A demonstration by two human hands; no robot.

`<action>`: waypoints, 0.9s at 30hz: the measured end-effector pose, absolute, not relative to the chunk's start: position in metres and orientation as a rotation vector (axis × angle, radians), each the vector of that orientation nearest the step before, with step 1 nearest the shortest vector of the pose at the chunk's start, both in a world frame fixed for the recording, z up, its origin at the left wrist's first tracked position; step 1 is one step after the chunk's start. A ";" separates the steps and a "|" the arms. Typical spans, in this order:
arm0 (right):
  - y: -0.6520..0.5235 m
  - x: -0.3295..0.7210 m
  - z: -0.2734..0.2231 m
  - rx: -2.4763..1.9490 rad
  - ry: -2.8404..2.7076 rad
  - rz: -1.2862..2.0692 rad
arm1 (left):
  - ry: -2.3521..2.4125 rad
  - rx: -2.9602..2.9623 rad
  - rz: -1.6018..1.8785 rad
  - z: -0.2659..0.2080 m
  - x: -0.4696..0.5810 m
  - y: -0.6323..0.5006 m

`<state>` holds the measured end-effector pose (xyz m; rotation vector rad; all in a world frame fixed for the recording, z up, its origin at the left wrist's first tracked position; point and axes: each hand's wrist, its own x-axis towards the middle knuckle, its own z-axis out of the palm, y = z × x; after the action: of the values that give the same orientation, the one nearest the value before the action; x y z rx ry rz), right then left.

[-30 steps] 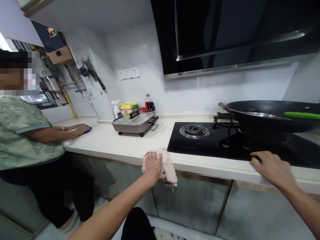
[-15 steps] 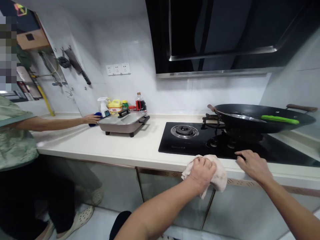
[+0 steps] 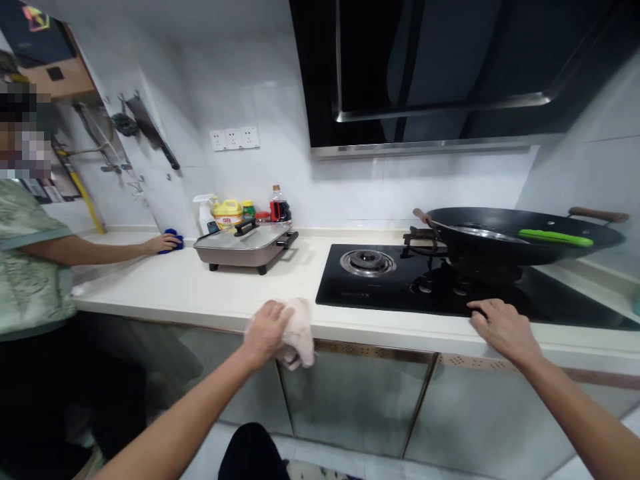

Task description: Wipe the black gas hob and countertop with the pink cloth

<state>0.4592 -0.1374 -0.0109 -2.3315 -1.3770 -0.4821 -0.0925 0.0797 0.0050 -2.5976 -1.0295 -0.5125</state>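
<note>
My left hand [image 3: 266, 333] is closed on a pale pink cloth [image 3: 299, 331]. It presses the cloth against the front edge of the white countertop [image 3: 165, 290], and part of the cloth hangs down over the cabinet front. My right hand [image 3: 505, 328] rests on the counter edge by the front of the black gas stove [image 3: 360, 289]. Nothing is in it, and its thumb and fingers are apart, the fingers a little bent. On the stove's right burner sits a big black wok [image 3: 480, 250] with a bright green-handled utensil [image 3: 555, 237] lying in it.
Left of the stove stands an electric pan [image 3: 240, 253] with a glass lid. Behind it are a spray bottle [image 3: 206, 217], a yellow jug [image 3: 229, 213] and a dark sauce bottle [image 3: 279, 205]. Another person's hand [image 3: 159, 243] holds a blue cloth [image 3: 173, 241] at the far left.
My left hand has slid the pink cloth leftward along the counter's front edge. My right hand has stayed in place. The other person's hand has moved left with the blue cloth.
</note>
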 end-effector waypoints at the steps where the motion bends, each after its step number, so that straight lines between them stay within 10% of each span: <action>1: -0.137 0.458 -0.010 -2.337 -1.379 -0.493 | -1.071 -2.563 -0.491 0.007 -0.112 0.087; 16: -0.135 0.441 0.000 -2.220 -1.222 -0.418 | -0.882 -2.683 -0.429 0.004 0.030 0.027; 27: -0.099 0.247 -0.003 -1.384 -1.732 -0.247 | -0.531 -2.814 -0.587 0.005 0.141 -0.014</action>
<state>0.2469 -0.0995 -0.0031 -1.3842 -1.7322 -0.2467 0.1410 -0.0144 0.0054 -2.8138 -0.5313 -0.5871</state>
